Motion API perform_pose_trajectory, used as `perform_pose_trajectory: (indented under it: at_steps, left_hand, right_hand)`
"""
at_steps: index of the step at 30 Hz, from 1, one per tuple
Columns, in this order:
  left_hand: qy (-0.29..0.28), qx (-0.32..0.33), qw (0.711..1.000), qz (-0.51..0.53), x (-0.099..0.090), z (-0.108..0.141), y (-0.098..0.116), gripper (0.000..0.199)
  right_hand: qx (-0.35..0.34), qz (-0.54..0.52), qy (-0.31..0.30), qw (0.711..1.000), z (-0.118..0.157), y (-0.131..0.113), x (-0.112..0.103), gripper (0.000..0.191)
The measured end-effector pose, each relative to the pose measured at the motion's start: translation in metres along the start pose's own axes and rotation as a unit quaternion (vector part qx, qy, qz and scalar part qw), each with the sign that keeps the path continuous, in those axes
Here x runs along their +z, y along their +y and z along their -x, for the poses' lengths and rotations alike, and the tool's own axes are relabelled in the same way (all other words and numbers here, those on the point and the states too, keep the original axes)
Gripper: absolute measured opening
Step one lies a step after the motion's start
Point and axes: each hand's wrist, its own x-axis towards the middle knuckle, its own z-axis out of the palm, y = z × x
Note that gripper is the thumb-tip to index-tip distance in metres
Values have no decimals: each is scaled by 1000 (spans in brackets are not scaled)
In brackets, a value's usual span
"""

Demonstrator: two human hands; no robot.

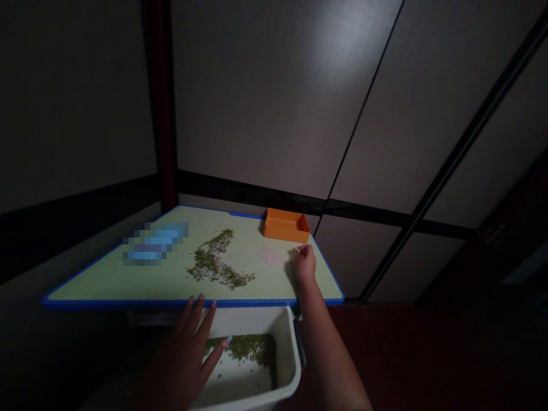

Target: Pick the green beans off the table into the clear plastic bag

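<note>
Small green pieces lie scattered in a curved patch on a pale table with a blue edge. Below the front edge is a white bin with more green pieces along its far side. My left hand is over the bin's left part, fingers spread, fingertips near the table edge, holding nothing visible. On the right of the table, my right hand has its fingers curled together beside a thin, whitish patch; what they hold, if anything, is too small to make out. An orange open box stands just beyond that hand.
A blurred blue object lies on the table's left side. Large grey panels with dark strips rise behind the table. A dark red floor shows at the lower right.
</note>
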Motion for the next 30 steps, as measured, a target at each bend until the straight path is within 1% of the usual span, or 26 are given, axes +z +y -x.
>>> perform_pose_trajectory:
  at_steps: [3,7,9,11,14,18,20,22,23,24,26,27,28,30]
  left_hand:
    - [-1,1,1000,6,-1,-1,0,62]
    - [1,4,1000,11,0,-2,0,61]
    - [-6,-2,1000,14,2,-2,0,61]
    - [-18,-13,1000,19,3,-1,0,63]
    - [-27,-21,999,23,5,0,0,66]
    - [-9,-14,1000,19,4,0,0,66]
    - [2,-8,1000,16,4,0,-1,65]
    - [12,2,1000,17,4,0,-2,64]
    - [16,8,1000,18,4,1,-3,63]
    - [19,12,1000,19,4,1,-3,62]
    - [24,12,999,21,3,1,-4,60]
    - [27,9,999,22,3,1,-4,58]
    - [27,6,999,25,3,1,-3,56]
    - [32,2,999,35,4,1,-3,53]
  right_hand:
    - [65,-102,51,991,-2,-6,1,14]
    - [175,-222,80,956,-5,-16,-1,9]
    - [202,-251,87,943,-5,-20,-3,10]
    - [208,-264,85,938,-5,-23,-3,10]
    - [182,-254,72,947,-4,-22,-3,14]
    - [140,-208,54,967,0,-20,-1,23]
    - [127,-216,19,968,2,-19,0,33]
    - [110,-227,-29,967,3,-19,2,42]
    - [102,-221,-55,968,4,-19,3,41]
    - [91,-207,-78,971,4,-19,3,36]
    - [65,-160,-111,979,4,-18,4,21]
    - [50,-126,-125,983,5,-18,4,17]
    - [31,-82,-139,986,5,-18,4,19]
    - [-13,44,-159,986,7,-20,3,25]
